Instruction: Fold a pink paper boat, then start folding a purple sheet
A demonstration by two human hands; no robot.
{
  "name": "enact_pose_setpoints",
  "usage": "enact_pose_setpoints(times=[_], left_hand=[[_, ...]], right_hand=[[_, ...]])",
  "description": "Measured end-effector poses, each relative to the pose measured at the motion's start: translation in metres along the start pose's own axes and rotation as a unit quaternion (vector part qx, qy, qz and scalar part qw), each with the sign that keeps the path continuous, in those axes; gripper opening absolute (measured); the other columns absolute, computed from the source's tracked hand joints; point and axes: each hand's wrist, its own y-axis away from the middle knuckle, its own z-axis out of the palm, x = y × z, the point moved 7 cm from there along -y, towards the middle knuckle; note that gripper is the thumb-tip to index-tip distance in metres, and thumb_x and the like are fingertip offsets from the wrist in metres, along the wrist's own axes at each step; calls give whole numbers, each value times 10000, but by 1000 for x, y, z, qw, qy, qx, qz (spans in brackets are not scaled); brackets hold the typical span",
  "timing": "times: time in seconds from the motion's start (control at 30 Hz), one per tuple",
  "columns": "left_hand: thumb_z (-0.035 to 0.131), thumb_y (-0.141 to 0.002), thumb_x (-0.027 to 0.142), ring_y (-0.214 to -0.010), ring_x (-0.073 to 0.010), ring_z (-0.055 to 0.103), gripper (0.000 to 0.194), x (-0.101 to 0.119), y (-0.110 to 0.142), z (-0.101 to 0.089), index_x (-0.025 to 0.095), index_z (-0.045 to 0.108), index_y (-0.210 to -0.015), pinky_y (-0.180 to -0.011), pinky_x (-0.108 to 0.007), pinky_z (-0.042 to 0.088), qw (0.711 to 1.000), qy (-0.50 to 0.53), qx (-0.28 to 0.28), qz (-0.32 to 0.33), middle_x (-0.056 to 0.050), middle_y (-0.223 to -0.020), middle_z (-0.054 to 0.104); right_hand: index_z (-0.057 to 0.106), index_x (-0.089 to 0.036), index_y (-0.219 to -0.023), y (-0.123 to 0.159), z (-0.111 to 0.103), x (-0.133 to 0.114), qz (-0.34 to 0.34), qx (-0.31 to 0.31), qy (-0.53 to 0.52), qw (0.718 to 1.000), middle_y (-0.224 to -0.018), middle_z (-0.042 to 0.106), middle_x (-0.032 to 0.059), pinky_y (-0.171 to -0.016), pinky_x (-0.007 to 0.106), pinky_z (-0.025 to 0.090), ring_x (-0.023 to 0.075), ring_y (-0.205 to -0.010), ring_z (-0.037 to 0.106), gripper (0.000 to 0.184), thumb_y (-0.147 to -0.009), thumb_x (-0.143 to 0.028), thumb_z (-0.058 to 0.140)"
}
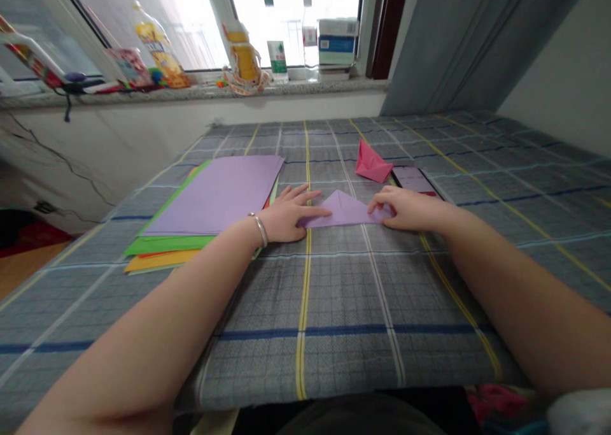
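A lilac paper sheet folded into a triangle lies flat on the checked grey cloth, its peak pointing away from me. My left hand, with a silver bangle on the wrist, presses the paper's left tip under its fingers. My right hand holds the right end, its fingertips on top of the paper. Beyond the right hand sit a folded pink paper piece and a phone, apart from the hands. Left of my left hand lies a stack of coloured paper sheets, lilac on top.
Green, orange and red sheets show beneath the stack's lilac top. Past the far cloth edge, a stone windowsill holds plastic bottles, a box and packets. A grey curtain hangs at the right.
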Motion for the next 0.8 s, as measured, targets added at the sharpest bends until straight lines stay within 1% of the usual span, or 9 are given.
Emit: enact_pose_setpoints(times=[0.07,0.13,0.2,0.27,0.4,0.5,0.57,0.67,0.8], left_hand=[[574,-728,187,-1419,-351,194,648,11,-4,1,325,474,-1354,-1117,-602,160,999,-4,24,24,-22,-1519,333],[549,-764,214,-1394,-309,277,535,20,-8,0,261,530,-1296,-1130,-552,197,997,-9,64,33,-29,-1457,435],[510,-815,230,-1338,-264,385,409,28,-11,-1,225,578,-1219,-1137,-501,218,993,-25,103,43,-38,-1382,524],[479,-866,252,-1261,-237,480,339,36,-14,-1,201,593,-1181,-1126,-465,254,989,-46,131,52,-57,-1310,585],[447,-915,264,-1084,-214,606,289,47,-19,-3,186,606,-1143,-1009,-399,395,982,-88,146,77,-73,-1231,633],[460,-901,242,-1006,-216,637,268,52,-21,-3,165,616,-1104,-934,-373,441,980,-112,141,83,-82,-1170,661],[474,-884,224,-985,-220,642,251,53,-23,-3,146,624,-1070,-938,-375,437,979,-123,143,79,-90,-1122,678],[494,-863,204,-998,-225,637,239,53,-25,-4,133,633,-1044,-992,-400,398,976,-132,164,59,-99,-1081,692],[483,-894,252,-993,-216,639,219,51,-25,-8,169,654,-1003,-1014,-428,360,970,-126,206,40,-80,-1042,708]], right_hand=[[671,-238,-1040,-3,1,-14,-51,33,15,998,-1079,607,80,-861,338,448,222,-966,585,339,-719,-160,595],[679,-228,-1037,-5,3,-24,-91,55,24,994,-1102,619,88,-924,366,424,240,-1038,566,321,-733,-168,596],[679,-226,-1032,-6,5,-31,-114,65,21,991,-1121,630,88,-936,380,418,246,-1067,560,296,-749,-189,603],[676,-227,-1030,-8,6,-36,-122,71,19,990,-1131,641,88,-921,381,425,244,-1061,570,271,-769,-214,608],[672,-216,-1007,-7,3,-47,-128,74,61,987,-1083,673,82,-878,355,425,238,-1001,600,226,-793,-242,606],[662,-204,-969,-7,3,-58,-123,82,116,982,-1004,690,68,-817,336,411,233,-921,614,198,-789,-227,582],[649,-189,-951,-8,3,-64,-110,102,147,978,-960,694,72,-777,335,394,236,-882,615,188,-791,-212,553],[634,-175,-923,-11,3,-69,-79,135,174,972,-911,699,83,-719,329,363,227,-828,615,170,-829,-222,501],[620,-201,-842,-14,1,-67,-46,173,161,971,-833,693,51,-629,310,318,193,-735,604,178,-878,-290,470]])
